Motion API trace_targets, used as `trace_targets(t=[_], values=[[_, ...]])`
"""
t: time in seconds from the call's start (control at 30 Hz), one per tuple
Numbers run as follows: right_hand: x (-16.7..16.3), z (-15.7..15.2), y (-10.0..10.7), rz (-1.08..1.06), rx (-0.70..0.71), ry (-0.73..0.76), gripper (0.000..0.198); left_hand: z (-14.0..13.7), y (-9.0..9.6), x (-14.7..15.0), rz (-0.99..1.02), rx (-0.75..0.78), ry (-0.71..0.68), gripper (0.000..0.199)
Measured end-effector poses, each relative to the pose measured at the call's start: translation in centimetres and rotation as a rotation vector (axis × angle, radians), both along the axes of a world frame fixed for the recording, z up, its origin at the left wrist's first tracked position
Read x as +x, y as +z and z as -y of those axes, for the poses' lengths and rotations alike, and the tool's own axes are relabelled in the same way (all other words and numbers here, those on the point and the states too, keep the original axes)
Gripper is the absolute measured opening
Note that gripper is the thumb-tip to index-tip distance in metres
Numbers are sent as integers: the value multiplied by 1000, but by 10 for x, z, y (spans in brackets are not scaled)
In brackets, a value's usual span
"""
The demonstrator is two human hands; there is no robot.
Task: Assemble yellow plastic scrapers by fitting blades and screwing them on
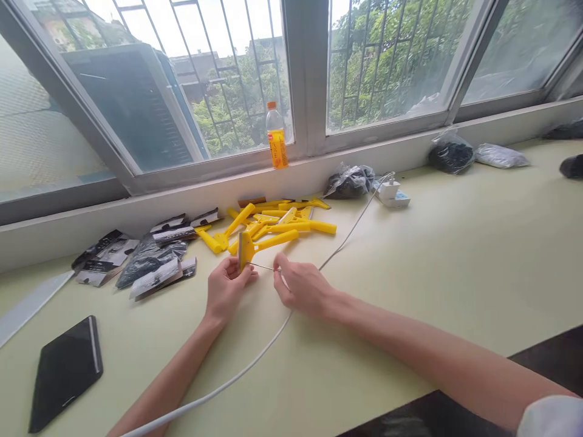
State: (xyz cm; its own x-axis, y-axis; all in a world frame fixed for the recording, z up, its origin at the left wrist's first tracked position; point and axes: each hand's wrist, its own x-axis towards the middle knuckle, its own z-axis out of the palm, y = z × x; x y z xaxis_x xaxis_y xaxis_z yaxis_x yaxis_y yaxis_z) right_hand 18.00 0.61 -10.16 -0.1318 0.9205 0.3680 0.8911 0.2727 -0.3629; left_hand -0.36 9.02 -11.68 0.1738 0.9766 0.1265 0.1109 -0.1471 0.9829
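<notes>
My left hand (228,286) is closed on the head of a yellow scraper (246,250), which stands on edge with its handle pointing right. My right hand (299,281) pinches a thin metal tool (263,266), either a hex key or a slim screwdriver; its grip end is hidden in my fingers. The tool's tip meets the lower part of the scraper head, close to my left fingertips. Just behind my hands lies a heap of more yellow scrapers (321,226), several of them with metal blade ends.
Black-and-white printed packets (157,277) lie to the left, near a dark phone (67,374). A white cable (241,371) crosses the table beneath my right hand to a charger (389,190). An orange drink bottle (276,136) stands on the sill; bagged dark items (348,182) sit along the wall.
</notes>
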Motion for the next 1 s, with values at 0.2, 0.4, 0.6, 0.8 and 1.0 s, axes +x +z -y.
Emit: trace_targets(t=[0.2, 0.4, 0.6, 0.8, 1.0], values=[[1, -6, 2, 191, 124, 67, 11, -7, 4, -2, -164, 19, 40, 60], [-3, -2, 1, 166, 73, 2, 33, -3, 6, -1, -136, 59, 20, 61], [1, 2, 5, -16, -19, 58, 13, -3, 3, 0, -52, 55, 21, 58], [7, -6, -1, 86, 86, 4, 25, -3, 1, 1, -52, 74, 14, 54], [3, -4, -1, 50, 20, -79, 38, -2, -1, -1, -64, 78, 17, 50]])
